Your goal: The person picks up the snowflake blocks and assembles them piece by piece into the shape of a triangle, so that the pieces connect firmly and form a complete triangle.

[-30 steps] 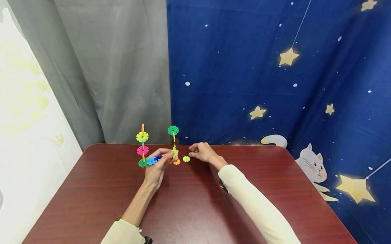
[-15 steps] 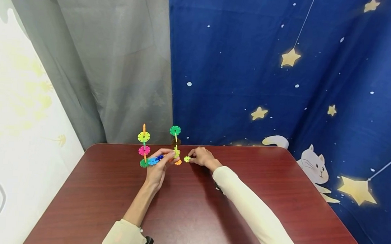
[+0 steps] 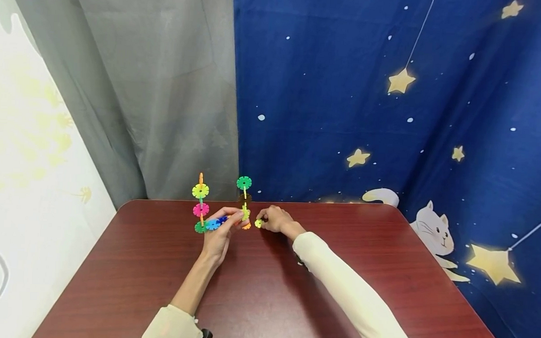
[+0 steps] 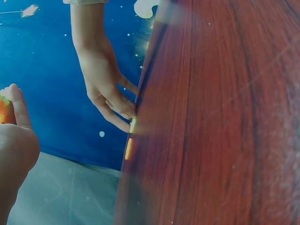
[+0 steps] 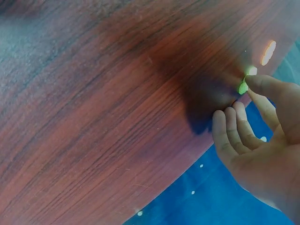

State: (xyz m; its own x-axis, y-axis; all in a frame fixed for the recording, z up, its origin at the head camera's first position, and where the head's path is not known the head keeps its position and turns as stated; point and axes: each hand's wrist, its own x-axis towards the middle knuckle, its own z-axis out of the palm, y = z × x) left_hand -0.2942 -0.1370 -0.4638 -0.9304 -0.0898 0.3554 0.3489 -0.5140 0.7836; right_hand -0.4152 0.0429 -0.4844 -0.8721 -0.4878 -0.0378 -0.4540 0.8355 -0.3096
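Observation:
In the head view my left hand (image 3: 218, 237) grips the lower part of a U-shaped chain of interlocking plastic flower discs. The chain's left column has a pink disc (image 3: 201, 210) and a yellow disc (image 3: 200, 191); a green disc (image 3: 244, 183) tops the right column. The fingers hide part of the bottom row. My right hand (image 3: 276, 219) pinches a loose yellow-green disc (image 5: 243, 87) between thumb and index finger at the tabletop, its other fingers bent loosely. Beside it on the table lies an orange disc (image 5: 268, 52), partly behind the left hand in the head view.
The reddish-brown wooden table (image 3: 266, 298) fills the lower view. Behind its far edge hang a grey curtain (image 3: 165, 110) and a blue curtain (image 3: 317, 106) with stars and a cat. A pale patterned panel (image 3: 19, 180) stands at the left.
My right hand has come in from the right and taken the yellow-green disc between thumb and index finger. The disc is now slightly tilted. The left hand keeps its hold on the chain.

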